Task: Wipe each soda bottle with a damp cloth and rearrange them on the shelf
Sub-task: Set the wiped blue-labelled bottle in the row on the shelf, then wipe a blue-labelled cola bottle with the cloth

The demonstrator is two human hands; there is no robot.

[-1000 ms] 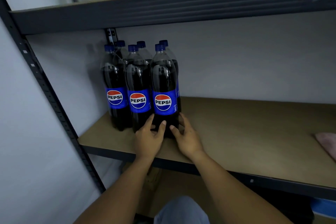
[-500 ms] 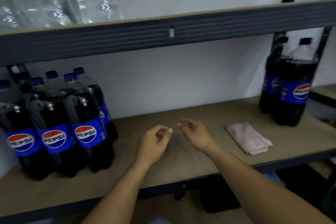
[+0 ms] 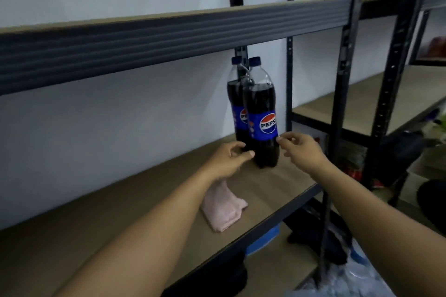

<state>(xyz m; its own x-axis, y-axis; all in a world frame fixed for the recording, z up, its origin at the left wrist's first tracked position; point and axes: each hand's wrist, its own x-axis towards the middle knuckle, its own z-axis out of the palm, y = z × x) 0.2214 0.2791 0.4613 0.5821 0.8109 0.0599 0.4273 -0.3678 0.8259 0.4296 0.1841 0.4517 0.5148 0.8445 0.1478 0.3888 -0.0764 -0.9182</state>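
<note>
Our left hand [image 3: 229,159] and right hand [image 3: 301,149] flank the front bottle [image 3: 261,108], both released, gripping nothing; the pink cloth [image 3: 224,210] lies before it.

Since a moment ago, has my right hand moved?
Yes. The right hand went rightward along the shelf: earlier left of the pink cloth, now past it at the front Pepsi bottle.

Body in view: left forearm [image 3: 154,224] and right forearm [image 3: 362,205], bare up to the frame edge. Left hand [image 3: 228,160] and right hand [image 3: 301,149] are bare too. Short pale thumbnail on the left hand. Motion blur hides finer detail.
</note>
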